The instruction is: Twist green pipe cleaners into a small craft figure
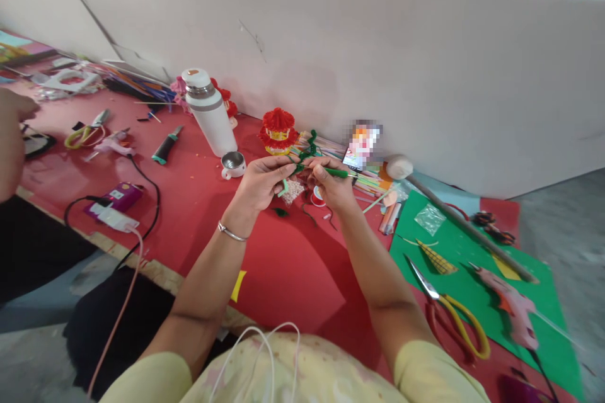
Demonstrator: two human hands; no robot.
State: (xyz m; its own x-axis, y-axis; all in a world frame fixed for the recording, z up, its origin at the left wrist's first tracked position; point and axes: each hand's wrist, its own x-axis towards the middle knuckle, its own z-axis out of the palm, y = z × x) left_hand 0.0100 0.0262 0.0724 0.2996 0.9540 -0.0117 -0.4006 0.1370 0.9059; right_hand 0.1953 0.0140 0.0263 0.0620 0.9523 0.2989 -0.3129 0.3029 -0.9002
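Over the red table, my left hand (259, 185) pinches a dark green fuzzy piece (309, 147), whose curled end rises between my hands. A slim green-handled tool (337, 172) lies in the closed fingers of my right hand (333, 187), pointing toward that piece; its tip is hard to make out. A pale green bent strip (283, 188) shows under my left fingers. Small pale beads (293, 192) and a red-and-white spool (318, 196) lie just below my hands. A red and yellow fuzzy ornament (278, 132) stands behind them.
A white flask (210, 114) and its metal cup (233, 164) stand left. A phone (363, 146) leans behind. On the right are a green sheet (477, 258), scissors (454, 315) and a pink glue gun (513, 308). Another person's arm (12, 138) reaches in at far left.
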